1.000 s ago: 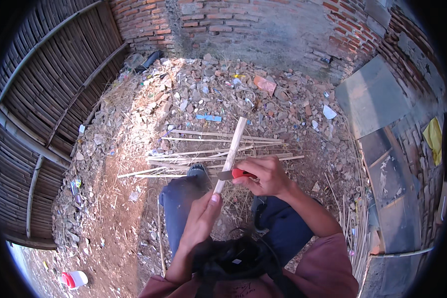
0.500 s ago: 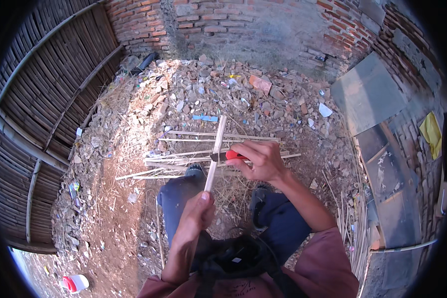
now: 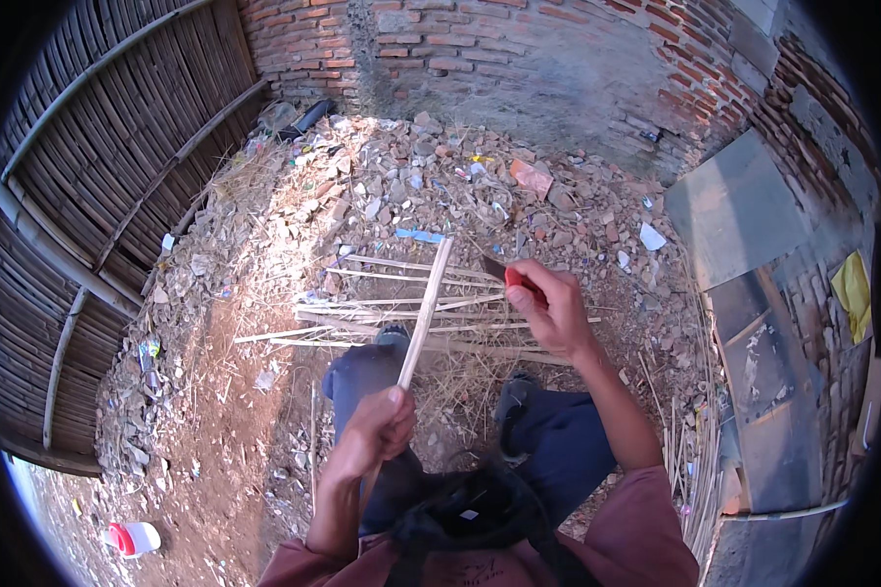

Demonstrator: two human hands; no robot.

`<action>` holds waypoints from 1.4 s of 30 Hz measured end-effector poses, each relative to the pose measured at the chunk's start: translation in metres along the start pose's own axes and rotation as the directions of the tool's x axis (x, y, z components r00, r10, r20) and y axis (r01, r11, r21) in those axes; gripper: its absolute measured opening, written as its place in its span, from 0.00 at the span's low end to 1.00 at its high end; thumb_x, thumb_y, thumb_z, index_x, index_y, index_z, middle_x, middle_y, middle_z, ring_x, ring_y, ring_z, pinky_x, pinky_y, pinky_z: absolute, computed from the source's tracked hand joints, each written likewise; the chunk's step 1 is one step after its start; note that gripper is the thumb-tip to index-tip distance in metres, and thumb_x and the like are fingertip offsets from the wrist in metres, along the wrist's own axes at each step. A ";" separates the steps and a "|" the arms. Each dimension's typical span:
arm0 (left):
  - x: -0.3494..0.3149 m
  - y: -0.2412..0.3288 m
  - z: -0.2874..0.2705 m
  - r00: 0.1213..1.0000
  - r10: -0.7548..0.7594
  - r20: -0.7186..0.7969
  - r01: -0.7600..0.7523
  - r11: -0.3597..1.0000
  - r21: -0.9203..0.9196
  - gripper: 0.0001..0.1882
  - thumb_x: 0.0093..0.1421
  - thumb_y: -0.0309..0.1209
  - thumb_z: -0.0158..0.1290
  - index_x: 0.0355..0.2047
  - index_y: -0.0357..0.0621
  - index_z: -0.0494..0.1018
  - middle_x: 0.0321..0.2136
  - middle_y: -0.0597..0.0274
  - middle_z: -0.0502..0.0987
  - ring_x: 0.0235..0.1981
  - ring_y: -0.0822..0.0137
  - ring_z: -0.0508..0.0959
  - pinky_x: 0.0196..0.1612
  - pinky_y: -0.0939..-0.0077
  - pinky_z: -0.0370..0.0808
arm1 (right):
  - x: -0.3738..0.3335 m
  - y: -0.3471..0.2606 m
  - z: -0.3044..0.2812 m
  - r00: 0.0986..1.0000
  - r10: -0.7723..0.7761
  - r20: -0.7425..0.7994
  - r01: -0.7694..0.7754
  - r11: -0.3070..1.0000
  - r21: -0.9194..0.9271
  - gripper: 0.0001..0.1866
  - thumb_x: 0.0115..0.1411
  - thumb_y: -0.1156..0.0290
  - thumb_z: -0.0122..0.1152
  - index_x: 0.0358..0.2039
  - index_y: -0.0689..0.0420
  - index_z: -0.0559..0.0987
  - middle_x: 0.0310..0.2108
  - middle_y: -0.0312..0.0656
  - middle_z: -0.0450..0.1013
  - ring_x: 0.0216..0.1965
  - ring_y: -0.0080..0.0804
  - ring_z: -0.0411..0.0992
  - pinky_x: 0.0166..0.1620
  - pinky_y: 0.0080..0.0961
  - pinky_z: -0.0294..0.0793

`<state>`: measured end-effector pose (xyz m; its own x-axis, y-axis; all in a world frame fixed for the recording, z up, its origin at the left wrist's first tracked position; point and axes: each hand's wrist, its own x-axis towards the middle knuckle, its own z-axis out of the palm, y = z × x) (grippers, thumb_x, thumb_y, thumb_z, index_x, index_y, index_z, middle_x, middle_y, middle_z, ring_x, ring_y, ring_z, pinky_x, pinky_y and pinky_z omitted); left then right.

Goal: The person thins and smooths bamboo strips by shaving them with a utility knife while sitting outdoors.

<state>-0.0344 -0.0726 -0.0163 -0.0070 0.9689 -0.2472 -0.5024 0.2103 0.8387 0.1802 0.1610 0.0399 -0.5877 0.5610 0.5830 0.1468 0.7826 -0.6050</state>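
My left hand (image 3: 377, 426) is closed round the lower end of a pale split bamboo strip (image 3: 427, 311), which points up and away from me, leaning slightly right. In my right hand (image 3: 556, 308) is a knife with a red handle (image 3: 521, 283) and a short dark blade (image 3: 494, 267). The blade stands apart from the strip, to the right of its upper part. Beyond my feet, several more bamboo strips (image 3: 362, 315) lie crosswise on the ground, partly behind the held strip.
Stone and brick rubble (image 3: 411, 176) covers the ground up to a brick wall (image 3: 440, 49). A bamboo slat wall (image 3: 98, 186) stands at left, panels (image 3: 739, 210) lean at right. A red and white container (image 3: 133, 538) lies near left; long thin sticks (image 3: 693, 455) lie at right.
The knife has come off the strip and moved up and to the right with my right hand. My left hand still holds the strip, which leans a little more to the right.
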 end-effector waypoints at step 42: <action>0.023 -0.015 0.044 0.935 0.307 -0.179 -0.148 0.794 0.590 0.23 0.81 0.46 0.44 0.28 0.48 0.65 0.20 0.79 0.60 0.22 0.83 0.59 0.24 0.79 0.56 | -0.004 0.039 -0.030 0.957 0.267 -0.111 -0.271 0.962 -0.019 0.16 0.75 0.59 0.60 0.45 0.61 0.81 0.23 0.39 0.74 0.24 0.24 0.69 0.30 0.27 0.67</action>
<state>0.0111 -0.0481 -0.0136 -0.3160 0.9469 -0.0602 0.1127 0.1005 0.9885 0.2116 0.1978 0.0301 -0.4349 0.7762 0.4564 0.3155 0.6061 -0.7301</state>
